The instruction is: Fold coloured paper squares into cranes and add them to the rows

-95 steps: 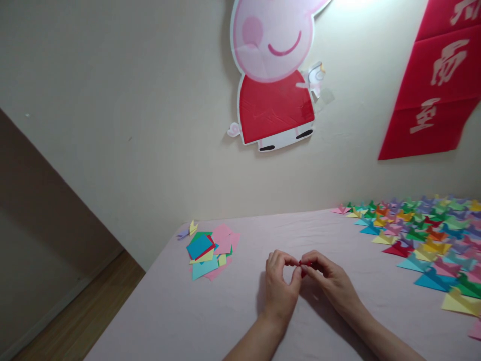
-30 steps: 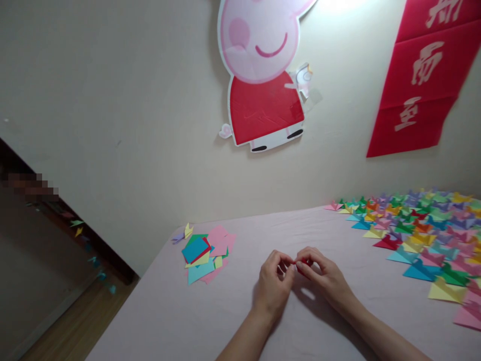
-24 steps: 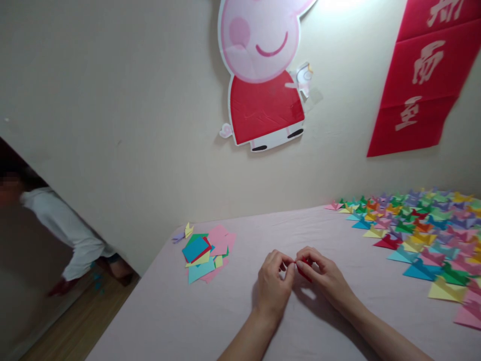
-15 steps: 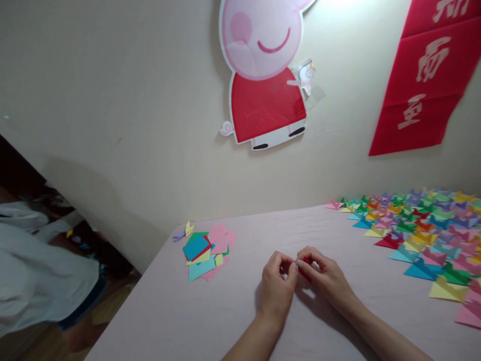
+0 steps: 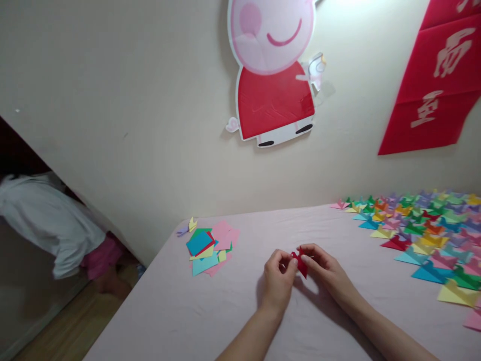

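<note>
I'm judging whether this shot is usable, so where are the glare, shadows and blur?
Head view: glare whitens the wall at the top, right of centre; the left hand and right hand cast soft shadows on the sheet. Same view: the person at far left looks blurred and dim, while the outline of the red paper can be made out.

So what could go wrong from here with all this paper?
The red folded paper is pinched by both the left hand and the right hand, so a hard tug might tear it. The many folded papers sit close together on the right; a careless sweep of the right hand could knock some askew.
</note>
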`<state>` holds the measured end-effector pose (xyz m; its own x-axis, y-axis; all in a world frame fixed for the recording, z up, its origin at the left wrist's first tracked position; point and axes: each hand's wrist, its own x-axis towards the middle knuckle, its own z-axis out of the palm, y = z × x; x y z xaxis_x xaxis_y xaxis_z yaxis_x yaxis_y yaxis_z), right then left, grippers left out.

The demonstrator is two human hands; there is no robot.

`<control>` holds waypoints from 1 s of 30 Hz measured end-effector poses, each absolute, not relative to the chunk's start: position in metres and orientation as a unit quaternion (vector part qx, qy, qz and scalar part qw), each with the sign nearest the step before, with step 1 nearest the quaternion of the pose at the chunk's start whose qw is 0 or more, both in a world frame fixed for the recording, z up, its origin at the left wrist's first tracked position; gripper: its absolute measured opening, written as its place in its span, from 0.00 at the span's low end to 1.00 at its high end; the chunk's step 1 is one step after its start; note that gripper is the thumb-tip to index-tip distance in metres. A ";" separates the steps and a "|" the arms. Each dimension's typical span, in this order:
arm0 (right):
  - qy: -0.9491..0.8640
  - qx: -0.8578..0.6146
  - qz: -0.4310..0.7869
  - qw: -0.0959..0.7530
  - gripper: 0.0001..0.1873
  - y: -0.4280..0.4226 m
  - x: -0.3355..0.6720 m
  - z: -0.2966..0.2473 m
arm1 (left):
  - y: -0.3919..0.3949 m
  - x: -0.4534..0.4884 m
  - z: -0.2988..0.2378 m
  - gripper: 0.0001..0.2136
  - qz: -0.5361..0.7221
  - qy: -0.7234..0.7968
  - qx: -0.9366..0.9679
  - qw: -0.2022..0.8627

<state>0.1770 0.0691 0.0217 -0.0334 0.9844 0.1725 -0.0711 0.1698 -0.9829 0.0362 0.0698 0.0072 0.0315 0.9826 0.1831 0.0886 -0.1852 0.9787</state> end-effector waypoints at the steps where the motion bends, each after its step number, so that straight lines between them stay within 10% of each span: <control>1: -0.530 -0.428 0.483 0.550 0.21 0.070 0.177 0.020 | 0.071 0.035 0.006 0.06 0.521 0.467 0.563 0.440; 30: -0.589 -0.420 0.458 0.517 0.15 0.073 0.181 0.012 | 0.081 0.025 0.012 0.11 0.508 0.434 0.507 0.545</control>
<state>0.1813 0.0726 0.0118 -0.1126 0.9681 0.2239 0.0206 0.2276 -0.9735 0.0248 0.0809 0.0118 0.1081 0.9933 0.0416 -0.1145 -0.0291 0.9930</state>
